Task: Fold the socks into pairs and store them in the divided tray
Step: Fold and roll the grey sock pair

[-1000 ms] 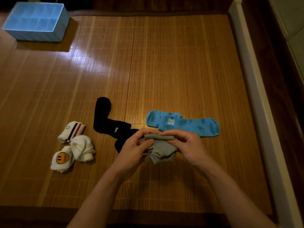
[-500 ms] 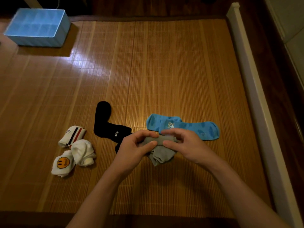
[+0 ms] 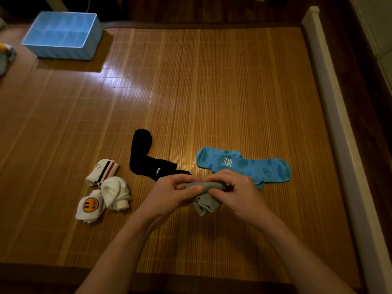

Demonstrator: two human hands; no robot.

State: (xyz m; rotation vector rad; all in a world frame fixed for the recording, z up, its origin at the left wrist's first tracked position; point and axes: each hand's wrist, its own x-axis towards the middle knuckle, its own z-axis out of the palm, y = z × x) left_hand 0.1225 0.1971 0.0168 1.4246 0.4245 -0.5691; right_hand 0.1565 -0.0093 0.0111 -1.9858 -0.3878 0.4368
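Note:
Both hands hold a bundle of grey socks [image 3: 206, 203] just above the bamboo mat [image 3: 212, 92]. My left hand [image 3: 172, 193] pinches its left end and my right hand [image 3: 235, 192] curls round its right end. Black socks [image 3: 144, 155] lie just beyond my left hand, partly hidden by it. Blue patterned socks [image 3: 248, 165] lie flat beyond my right hand. Three folded white sock bundles sit to the left: a striped one [image 3: 102, 171], a plain one [image 3: 115, 193] and a smiley-face one [image 3: 90, 206]. The light blue divided tray [image 3: 61, 36] stands at the far left corner.
A white bed rail [image 3: 339, 134] runs along the mat's right edge. A bit of colourful fabric [image 3: 5, 56] shows at the far left edge. Dark wooden floor lies past the mat's far edge.
My hands have drawn closer together on the grey socks, bunching them tighter. The camera view has tilted so the tray appears further in.

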